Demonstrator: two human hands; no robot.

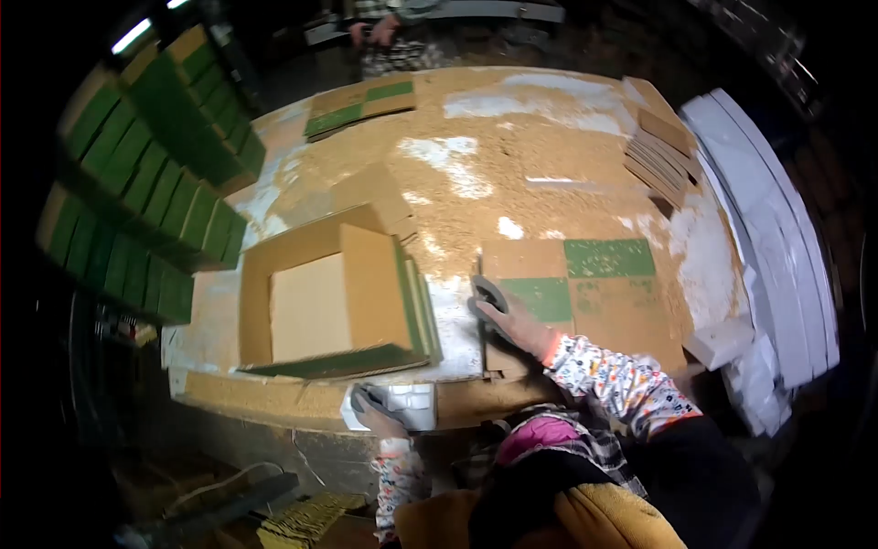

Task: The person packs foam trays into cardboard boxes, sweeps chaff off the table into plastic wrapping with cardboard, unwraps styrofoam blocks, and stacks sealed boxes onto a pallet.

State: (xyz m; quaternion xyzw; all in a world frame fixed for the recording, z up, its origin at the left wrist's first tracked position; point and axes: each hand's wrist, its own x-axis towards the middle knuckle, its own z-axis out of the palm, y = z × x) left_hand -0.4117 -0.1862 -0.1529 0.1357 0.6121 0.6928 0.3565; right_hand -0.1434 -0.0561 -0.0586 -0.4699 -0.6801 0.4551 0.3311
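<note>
In the head view, my left hand (380, 416), in a glove with dark fingers, grips the left end of a white moulded tray (412, 405) with square hollows at the table's front edge. My right hand (512, 320), gloved the same way, rests at the left edge of a stack of flat cardboard boxes (617, 311) printed in green. Its thumb and fingers are apart, and I see nothing held between them. Left of the stack stands an open cardboard box (375, 284), with a pale sheet (311, 306) covering its bottom.
Green-and-brown boxes (137, 174) are piled high at the left. Long white wrapped pieces (768, 238) lie along the right edge. Folded cardboard (361, 108) and a small cardboard pile (660, 157) lie farther back on the dusty table (540, 215). Another person (393, 41) stands beyond.
</note>
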